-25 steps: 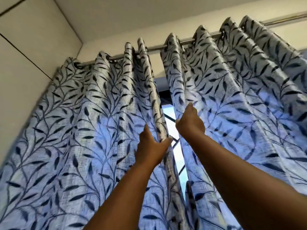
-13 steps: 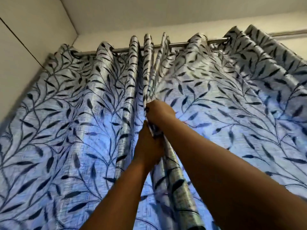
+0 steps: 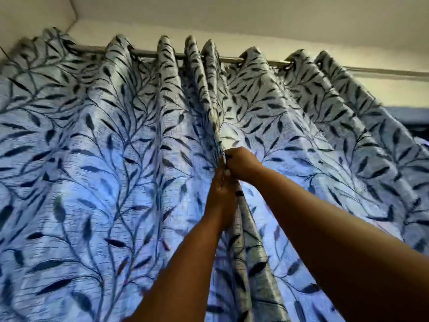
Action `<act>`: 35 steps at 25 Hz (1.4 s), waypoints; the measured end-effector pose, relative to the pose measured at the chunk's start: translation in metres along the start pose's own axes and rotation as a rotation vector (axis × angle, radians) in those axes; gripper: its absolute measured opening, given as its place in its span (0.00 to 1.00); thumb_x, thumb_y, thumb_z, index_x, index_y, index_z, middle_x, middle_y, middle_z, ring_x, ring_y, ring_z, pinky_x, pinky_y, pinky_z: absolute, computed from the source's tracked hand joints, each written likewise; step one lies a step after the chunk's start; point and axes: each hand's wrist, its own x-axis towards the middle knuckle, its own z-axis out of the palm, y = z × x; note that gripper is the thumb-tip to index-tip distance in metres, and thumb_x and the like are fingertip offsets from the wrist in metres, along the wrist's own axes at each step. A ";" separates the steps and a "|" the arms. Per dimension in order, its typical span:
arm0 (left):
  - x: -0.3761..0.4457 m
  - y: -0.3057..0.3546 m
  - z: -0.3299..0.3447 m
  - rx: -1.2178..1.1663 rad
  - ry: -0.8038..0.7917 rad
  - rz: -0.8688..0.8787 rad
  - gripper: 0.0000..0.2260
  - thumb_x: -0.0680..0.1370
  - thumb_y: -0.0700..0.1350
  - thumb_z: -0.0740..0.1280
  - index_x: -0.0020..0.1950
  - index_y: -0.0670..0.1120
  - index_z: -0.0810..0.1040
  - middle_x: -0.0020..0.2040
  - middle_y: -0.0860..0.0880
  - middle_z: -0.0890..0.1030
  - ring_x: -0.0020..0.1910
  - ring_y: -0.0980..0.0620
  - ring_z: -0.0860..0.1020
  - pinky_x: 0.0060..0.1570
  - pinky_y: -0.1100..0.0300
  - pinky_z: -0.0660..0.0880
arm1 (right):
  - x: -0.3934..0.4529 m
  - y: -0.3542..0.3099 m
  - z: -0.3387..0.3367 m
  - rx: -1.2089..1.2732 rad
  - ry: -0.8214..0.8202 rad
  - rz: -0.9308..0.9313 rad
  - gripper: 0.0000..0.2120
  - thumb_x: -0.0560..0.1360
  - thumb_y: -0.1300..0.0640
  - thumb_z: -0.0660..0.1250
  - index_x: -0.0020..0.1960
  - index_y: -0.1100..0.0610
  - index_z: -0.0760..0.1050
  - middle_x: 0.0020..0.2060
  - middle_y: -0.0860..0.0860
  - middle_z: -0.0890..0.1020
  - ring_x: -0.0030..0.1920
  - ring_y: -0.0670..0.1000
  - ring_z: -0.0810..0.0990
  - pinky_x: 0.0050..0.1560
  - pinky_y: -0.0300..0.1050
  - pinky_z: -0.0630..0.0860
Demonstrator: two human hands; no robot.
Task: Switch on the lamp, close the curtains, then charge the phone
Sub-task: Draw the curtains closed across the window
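A metal rod [image 3: 255, 59] runs below the pale ceiling [image 3: 255, 17] — cream wall [image 3: 394, 89] behind.

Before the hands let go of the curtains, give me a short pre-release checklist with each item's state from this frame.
1. Inner edges meet where the hands pinch: ok; left hand and right hand grip both.
2. No gap above the hands: ok.
3. No gap below: cannot tell, arms hide it.
4. Left curtain spread along the rod: ok.
5. Right curtain covers the far right: not ok; a dark strip shows beyond it.
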 end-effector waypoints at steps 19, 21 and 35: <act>-0.048 -0.006 0.265 1.291 0.044 0.223 0.32 0.75 0.49 0.58 0.78 0.49 0.51 0.79 0.46 0.49 0.77 0.43 0.46 0.73 0.43 0.43 | -0.172 0.256 -0.061 0.047 -0.980 0.171 0.19 0.77 0.54 0.67 0.65 0.59 0.71 0.60 0.62 0.79 0.51 0.49 0.81 0.62 0.60 0.74; -0.060 -0.021 0.296 1.316 -0.118 0.228 0.32 0.75 0.50 0.59 0.78 0.49 0.52 0.79 0.46 0.50 0.77 0.43 0.46 0.73 0.43 0.43 | -0.198 0.258 -0.067 0.011 -1.376 0.236 0.14 0.80 0.60 0.60 0.63 0.65 0.72 0.54 0.54 0.83 0.49 0.47 0.83 0.53 0.46 0.80; -0.108 -0.093 0.402 1.237 -0.367 0.550 0.30 0.78 0.59 0.56 0.77 0.49 0.58 0.78 0.43 0.53 0.77 0.40 0.48 0.74 0.44 0.45 | -0.262 0.389 -0.101 -0.083 -0.342 0.356 0.22 0.73 0.44 0.58 0.56 0.58 0.76 0.53 0.63 0.78 0.56 0.51 0.78 0.57 0.49 0.71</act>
